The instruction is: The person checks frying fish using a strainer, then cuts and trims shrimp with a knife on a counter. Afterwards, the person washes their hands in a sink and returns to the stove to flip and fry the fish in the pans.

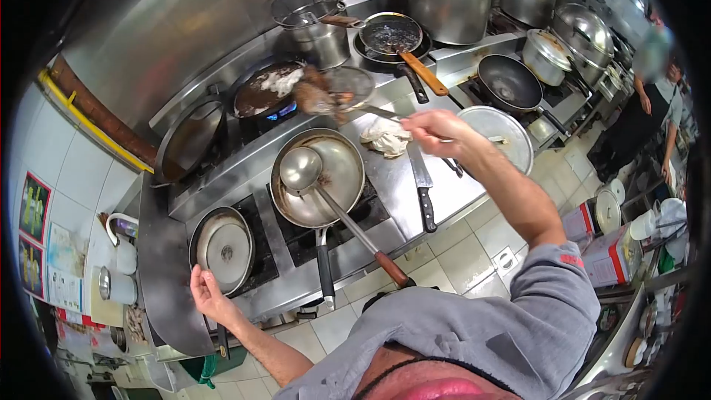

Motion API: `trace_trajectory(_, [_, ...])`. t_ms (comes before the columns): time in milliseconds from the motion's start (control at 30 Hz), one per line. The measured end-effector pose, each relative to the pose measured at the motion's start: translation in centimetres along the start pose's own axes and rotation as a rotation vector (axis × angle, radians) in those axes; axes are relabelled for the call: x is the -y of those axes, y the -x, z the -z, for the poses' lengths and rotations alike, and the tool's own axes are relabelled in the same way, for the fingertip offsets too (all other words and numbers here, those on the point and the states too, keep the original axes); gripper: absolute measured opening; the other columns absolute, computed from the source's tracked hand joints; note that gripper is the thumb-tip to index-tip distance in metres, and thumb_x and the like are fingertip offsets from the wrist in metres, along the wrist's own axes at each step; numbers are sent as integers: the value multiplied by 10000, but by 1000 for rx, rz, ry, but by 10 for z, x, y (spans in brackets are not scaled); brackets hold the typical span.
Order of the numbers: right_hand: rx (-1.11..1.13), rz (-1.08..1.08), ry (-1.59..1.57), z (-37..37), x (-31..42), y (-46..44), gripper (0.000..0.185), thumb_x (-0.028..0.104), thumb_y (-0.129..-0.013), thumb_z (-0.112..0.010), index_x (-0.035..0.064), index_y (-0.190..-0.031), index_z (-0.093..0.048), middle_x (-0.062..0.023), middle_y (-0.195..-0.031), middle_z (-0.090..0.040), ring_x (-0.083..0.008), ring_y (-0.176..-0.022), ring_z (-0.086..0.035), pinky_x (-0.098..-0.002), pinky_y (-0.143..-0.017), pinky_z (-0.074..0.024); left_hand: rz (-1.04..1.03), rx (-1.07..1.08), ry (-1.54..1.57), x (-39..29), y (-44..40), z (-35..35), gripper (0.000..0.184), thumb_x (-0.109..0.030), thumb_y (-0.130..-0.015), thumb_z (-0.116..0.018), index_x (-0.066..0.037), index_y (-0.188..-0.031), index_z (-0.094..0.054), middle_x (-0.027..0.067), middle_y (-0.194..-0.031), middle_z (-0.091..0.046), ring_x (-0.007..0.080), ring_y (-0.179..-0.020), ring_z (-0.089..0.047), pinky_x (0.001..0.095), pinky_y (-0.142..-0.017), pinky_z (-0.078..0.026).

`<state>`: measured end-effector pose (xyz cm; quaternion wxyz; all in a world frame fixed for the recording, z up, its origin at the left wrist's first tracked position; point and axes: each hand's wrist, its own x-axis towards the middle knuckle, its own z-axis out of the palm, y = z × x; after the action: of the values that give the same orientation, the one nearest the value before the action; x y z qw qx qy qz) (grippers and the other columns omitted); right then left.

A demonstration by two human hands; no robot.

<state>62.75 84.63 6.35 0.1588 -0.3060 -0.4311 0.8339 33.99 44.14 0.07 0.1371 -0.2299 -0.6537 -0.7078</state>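
My right hand (438, 133) is closed on the handle of a metal utensil (378, 111). At its far end a browned piece of food (317, 95) hangs beside a dark pan (266, 87) with whitish foam, over a blue flame. My left hand (211, 298) is near the lower edge of a small pan (222, 250); thumb and fingers come together, and what they hold, if anything, is too small to tell. Between my hands a steel pan (332, 191) holds a large ladle (301, 169). A crumpled cloth (386, 138) and a knife (422, 185) lie on the steel counter.
Behind stand a large pot (450, 7), a strainer pan (391, 34) with a wooden handle and a black pan (509, 83). A round lid (511, 130) lies past my right forearm. Another person (643, 115) stands at the far right.
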Motion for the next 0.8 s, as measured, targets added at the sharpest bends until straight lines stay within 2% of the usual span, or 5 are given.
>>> trace_trajectory(33, [-135, -6, 16, 4, 3, 8, 154, 84, -860, -577, 62, -723, -511, 29, -488, -447, -41, -338, -360, -176, -290, -251, 7, -2, -4, 3, 4, 3, 309, -78, -876, -586, 40, -1157, -539, 33, -916, -563, 90, -831, -510, 214, -770, -416])
trace_trajectory(200, [-210, 70, -123, 48, 16, 1, 102, 33, -815, -591, 9, -732, -536, -17, -548, -522, -67, -366, -444, -171, -310, -317, 59, 54, 42, 30, 13, 21, 317, -77, -873, -586, 41, -1161, -528, 20, -892, -539, 86, -820, -492, 209, -750, -405])
trace_trajectory(467, [-285, 263, -181, 97, 68, -108, 95, 0, -814, -570, 24, -731, -533, 2, -574, -526, -55, -423, -463, -162, -353, -354, 113, 21, -31, 36, 67, 46, 334, -75, -876, -581, 46, -1179, -510, 17, -901, -525, 99, -831, -482, 228, -782, -401])
trace_trajectory(633, [-298, 344, -147, 116, 90, -154, 91, -2, -805, -546, 23, -717, -545, -13, -574, -516, -90, -426, -445, -192, -350, -328, 192, -272, -150, 35, 144, 77, 368, -138, -888, -572, 33, -1204, -491, 11, -894, -513, 95, -805, -475, 242, -745, -407])
trace_trajectory(800, [-119, 239, -98, 160, 90, -207, 105, 1, -806, -547, 15, -702, -544, -22, -562, -514, -96, -429, -464, -192, -344, -344, 580, -685, 50, 76, 267, 105, 344, -162, -877, -529, -17, -1184, -477, 27, -873, -519, 101, -609, -412, 262, -531, -352])
